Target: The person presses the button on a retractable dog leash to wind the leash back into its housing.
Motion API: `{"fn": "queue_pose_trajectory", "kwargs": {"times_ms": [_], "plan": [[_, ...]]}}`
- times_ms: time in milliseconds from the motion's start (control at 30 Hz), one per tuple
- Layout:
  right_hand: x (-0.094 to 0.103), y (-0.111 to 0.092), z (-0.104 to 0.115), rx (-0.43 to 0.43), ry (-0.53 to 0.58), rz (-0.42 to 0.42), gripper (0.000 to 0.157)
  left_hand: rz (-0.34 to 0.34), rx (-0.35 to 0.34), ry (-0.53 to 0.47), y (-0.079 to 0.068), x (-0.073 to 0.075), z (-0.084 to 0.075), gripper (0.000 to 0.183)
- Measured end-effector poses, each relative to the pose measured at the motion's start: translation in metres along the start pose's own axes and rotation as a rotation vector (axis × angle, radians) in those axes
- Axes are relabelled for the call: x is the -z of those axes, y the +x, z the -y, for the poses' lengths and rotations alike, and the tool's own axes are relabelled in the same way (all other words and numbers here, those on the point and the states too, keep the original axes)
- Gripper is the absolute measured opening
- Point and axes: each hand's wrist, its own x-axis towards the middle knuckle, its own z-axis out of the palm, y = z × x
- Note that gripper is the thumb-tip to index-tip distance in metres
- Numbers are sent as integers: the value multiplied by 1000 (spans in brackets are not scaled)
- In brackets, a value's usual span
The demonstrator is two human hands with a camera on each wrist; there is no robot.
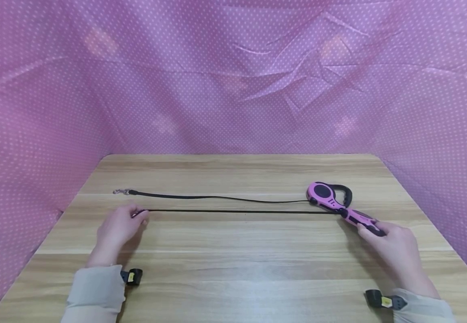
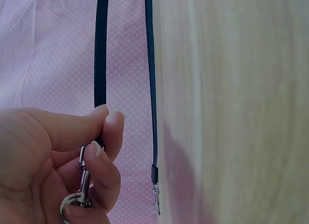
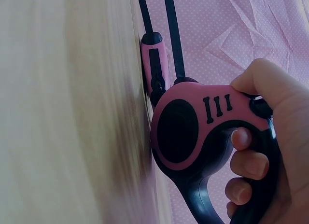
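Note:
My right hand [image 1: 399,246] grips the handle of a pink and black retractable dog leash [image 3: 177,132], fingers curled through the loop and thumb along its top. Its black strap [image 1: 237,211] runs straight leftward to my left hand [image 1: 122,226], whose thumb and forefinger pinch it near the end. From that end a metal snap hook [image 2: 84,183] hangs against the curled fingers. Behind, a second pink retractable leash [image 1: 321,190] lies on the table, partly overlapped by the held one in the head view. Its strap [image 1: 217,197] stretches left to another metal hook [image 1: 121,191].
The wood-grain table [image 1: 233,269] is bordered at the back and sides by pink polka-dot cloth [image 1: 201,98]. Each wrist wears a small black camera; the left one [image 1: 135,277] and the right one [image 1: 373,298] both stick out inward.

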Motion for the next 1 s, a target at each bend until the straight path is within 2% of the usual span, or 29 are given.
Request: {"fn": "queue_pose_trajectory", "kwargs": {"times_ms": [167, 500, 733, 1000], "plan": [[-1, 0, 0, 4, -2, 4, 34, 18, 4, 3, 0, 2, -3, 44], [-2, 0, 1, 16, 0, -7, 29, 12, -10, -2, -3, 2, -8, 42], [-2, -1, 1, 32, 0, -22, 29, 20, -41, 3, -4, 1, -11, 35], [-3, -1, 2, 46, 5, -8, 30, 26, -44, 0, -6, 0, -15, 32]]}}
